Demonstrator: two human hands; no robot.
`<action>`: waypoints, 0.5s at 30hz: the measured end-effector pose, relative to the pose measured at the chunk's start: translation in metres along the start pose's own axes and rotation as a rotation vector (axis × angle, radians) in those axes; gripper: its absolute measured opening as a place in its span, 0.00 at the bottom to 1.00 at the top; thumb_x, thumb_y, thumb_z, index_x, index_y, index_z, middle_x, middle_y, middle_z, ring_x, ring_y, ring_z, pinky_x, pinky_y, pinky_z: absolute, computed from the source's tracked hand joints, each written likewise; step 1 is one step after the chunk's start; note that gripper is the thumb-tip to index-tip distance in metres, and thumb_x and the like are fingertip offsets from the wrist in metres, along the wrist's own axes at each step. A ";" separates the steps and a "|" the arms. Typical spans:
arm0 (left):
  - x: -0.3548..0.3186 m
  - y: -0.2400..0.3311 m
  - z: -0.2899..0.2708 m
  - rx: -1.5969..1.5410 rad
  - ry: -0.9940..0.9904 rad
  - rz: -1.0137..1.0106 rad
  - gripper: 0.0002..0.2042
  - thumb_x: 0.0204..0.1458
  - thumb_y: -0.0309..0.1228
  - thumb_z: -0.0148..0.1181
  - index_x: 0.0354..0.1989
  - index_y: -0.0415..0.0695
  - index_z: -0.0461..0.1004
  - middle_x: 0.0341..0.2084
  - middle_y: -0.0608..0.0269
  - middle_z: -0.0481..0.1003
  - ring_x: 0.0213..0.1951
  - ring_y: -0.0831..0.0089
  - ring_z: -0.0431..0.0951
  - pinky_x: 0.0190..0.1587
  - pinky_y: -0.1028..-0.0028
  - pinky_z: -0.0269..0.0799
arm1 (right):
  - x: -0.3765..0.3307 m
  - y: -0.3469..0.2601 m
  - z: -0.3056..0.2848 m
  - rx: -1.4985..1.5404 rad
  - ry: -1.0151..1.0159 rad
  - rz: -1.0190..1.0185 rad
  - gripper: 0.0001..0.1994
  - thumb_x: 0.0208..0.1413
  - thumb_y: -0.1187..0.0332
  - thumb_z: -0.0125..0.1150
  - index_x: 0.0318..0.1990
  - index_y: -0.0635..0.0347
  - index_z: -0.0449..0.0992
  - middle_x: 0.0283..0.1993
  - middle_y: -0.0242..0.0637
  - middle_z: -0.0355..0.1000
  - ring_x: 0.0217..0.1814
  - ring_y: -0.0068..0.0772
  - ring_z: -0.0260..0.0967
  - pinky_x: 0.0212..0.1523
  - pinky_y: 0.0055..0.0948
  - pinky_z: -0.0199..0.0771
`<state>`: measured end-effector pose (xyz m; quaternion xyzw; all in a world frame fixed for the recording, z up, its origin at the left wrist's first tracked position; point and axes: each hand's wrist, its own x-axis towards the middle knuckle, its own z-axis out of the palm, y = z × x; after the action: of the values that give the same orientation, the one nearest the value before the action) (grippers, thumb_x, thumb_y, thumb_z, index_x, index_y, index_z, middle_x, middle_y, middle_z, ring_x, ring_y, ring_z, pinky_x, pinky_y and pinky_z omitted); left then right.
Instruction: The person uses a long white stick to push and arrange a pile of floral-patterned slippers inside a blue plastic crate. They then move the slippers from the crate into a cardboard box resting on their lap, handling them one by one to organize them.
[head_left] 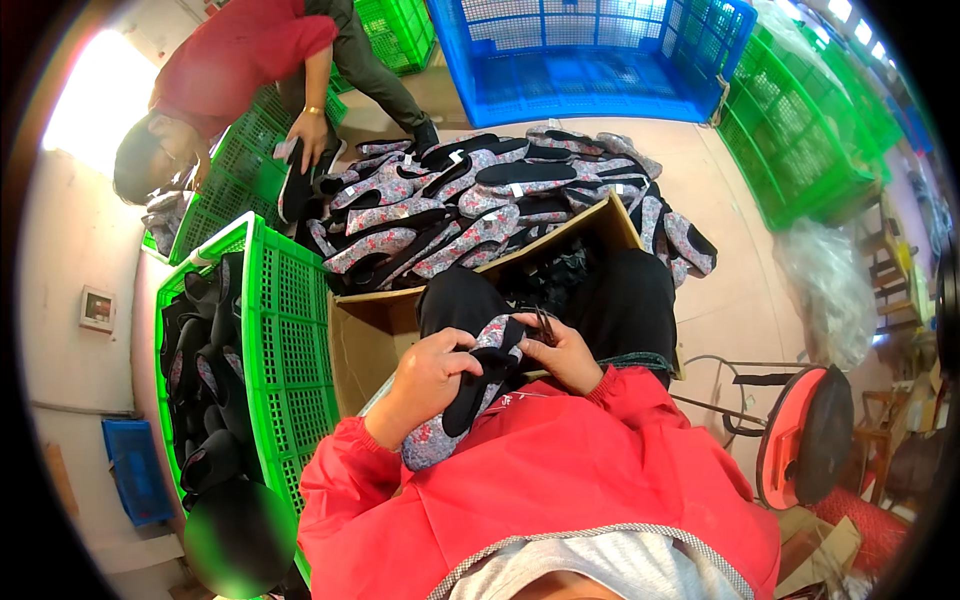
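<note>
My left hand [428,378] grips a floral-patterned shoe [470,390] with a black lining, held over my lap. My right hand [560,352] pinches the shoe's upper end near the opening. Both arms wear red sleeves. Just beyond my knees sits an open cardboard box [372,330]. Past it lies a heap of similar floral and black shoes [480,205] on the floor.
A green plastic crate [285,340] with dark shoes stands at my left. Another person in a red top [235,60] bends over a second green crate, hand on the pile. A blue crate [590,60] and green crates [800,150] stand beyond. A red round stool [805,435] is at my right.
</note>
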<state>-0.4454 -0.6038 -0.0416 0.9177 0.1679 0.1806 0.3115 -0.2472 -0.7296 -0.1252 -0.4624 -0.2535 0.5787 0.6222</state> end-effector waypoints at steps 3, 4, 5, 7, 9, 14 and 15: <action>0.000 0.011 0.002 0.091 0.030 -0.020 0.10 0.39 0.16 0.56 0.24 0.45 0.80 0.38 0.57 0.77 0.40 0.58 0.79 0.41 0.67 0.76 | -0.001 0.007 0.000 0.046 0.005 -0.049 0.20 0.59 0.74 0.62 0.59 0.63 0.71 0.49 0.27 0.73 0.47 0.15 0.69 0.50 0.19 0.68; 0.000 0.012 0.002 0.121 0.050 -0.024 0.10 0.39 0.16 0.56 0.24 0.46 0.80 0.38 0.58 0.77 0.39 0.59 0.79 0.40 0.67 0.76 | -0.001 0.006 0.002 0.097 0.009 -0.031 0.18 0.58 0.73 0.63 0.56 0.65 0.73 0.46 0.27 0.74 0.45 0.15 0.69 0.48 0.19 0.68; 0.001 0.013 0.005 0.132 0.066 -0.023 0.10 0.39 0.16 0.56 0.24 0.46 0.80 0.37 0.58 0.77 0.39 0.59 0.79 0.39 0.67 0.76 | 0.000 0.007 0.001 0.072 0.017 -0.031 0.16 0.58 0.73 0.63 0.54 0.65 0.73 0.45 0.27 0.74 0.44 0.15 0.69 0.48 0.19 0.68; 0.004 0.015 0.009 0.155 0.097 -0.021 0.10 0.38 0.15 0.56 0.23 0.46 0.79 0.36 0.59 0.77 0.38 0.60 0.79 0.38 0.66 0.75 | 0.003 0.010 -0.002 0.021 0.030 -0.032 0.14 0.58 0.72 0.63 0.51 0.65 0.75 0.44 0.27 0.74 0.43 0.15 0.68 0.46 0.18 0.68; 0.003 0.015 0.014 0.181 0.107 -0.031 0.09 0.38 0.16 0.56 0.23 0.46 0.79 0.36 0.59 0.77 0.38 0.60 0.79 0.39 0.66 0.76 | 0.006 0.018 -0.007 -0.148 0.038 -0.058 0.12 0.58 0.71 0.64 0.47 0.65 0.75 0.41 0.27 0.73 0.41 0.15 0.67 0.44 0.18 0.68; 0.000 0.015 0.017 0.210 0.110 -0.016 0.09 0.38 0.17 0.57 0.23 0.46 0.80 0.37 0.60 0.77 0.39 0.60 0.79 0.40 0.66 0.76 | 0.010 0.022 -0.010 -0.138 0.085 -0.148 0.08 0.60 0.74 0.60 0.46 0.62 0.72 0.41 0.30 0.73 0.40 0.17 0.68 0.44 0.19 0.68; 0.000 0.014 0.016 0.201 0.098 -0.029 0.08 0.38 0.17 0.58 0.23 0.46 0.80 0.37 0.60 0.78 0.39 0.60 0.79 0.40 0.66 0.76 | 0.010 0.019 -0.005 -0.024 0.119 -0.167 0.07 0.61 0.72 0.60 0.43 0.62 0.72 0.39 0.29 0.73 0.39 0.16 0.67 0.42 0.19 0.68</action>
<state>-0.4359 -0.6227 -0.0451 0.9319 0.2134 0.2031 0.2117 -0.2496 -0.7233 -0.1460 -0.4804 -0.2608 0.4932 0.6767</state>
